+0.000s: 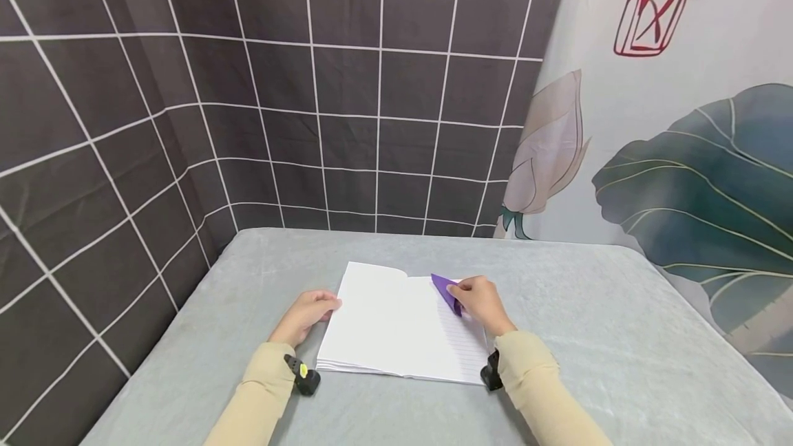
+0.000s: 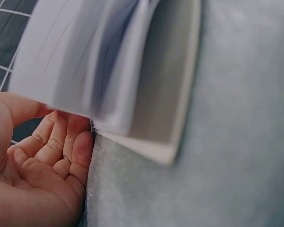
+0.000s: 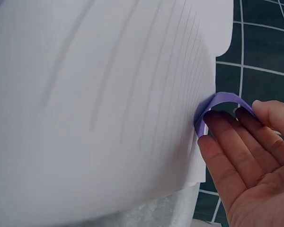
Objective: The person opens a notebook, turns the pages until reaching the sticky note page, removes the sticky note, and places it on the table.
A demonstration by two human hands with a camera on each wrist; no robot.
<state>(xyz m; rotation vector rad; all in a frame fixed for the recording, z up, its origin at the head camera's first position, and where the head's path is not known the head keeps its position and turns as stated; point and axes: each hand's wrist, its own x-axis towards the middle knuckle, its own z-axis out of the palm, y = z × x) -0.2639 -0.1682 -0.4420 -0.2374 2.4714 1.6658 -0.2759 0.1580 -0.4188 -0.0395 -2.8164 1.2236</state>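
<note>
An open notebook [image 1: 378, 322] lies on the table, its left page blank white and its right page faintly ruled. My left hand [image 1: 308, 312] holds its left edge; in the left wrist view the thumb and curled fingers [image 2: 80, 146] meet at the bottom of the fanned pages [image 2: 61, 56]. Over the upper part of the right page, my right hand [image 1: 485, 305] pinches a purple piece of paper [image 1: 443, 289], which looks triangular from the head. The right wrist view shows this purple paper [image 3: 227, 97] bent in an arc between thumb and fingertips, close beside the ruled page [image 3: 132, 94].
A grey cloth covers the table [image 1: 595, 336]. Behind it hangs a dark curtain [image 1: 347, 81] with a white grid, and a leaf-and-flower patterned cloth [image 1: 694, 184] hangs at the right. Both wrists wear small black cameras [image 1: 306, 378].
</note>
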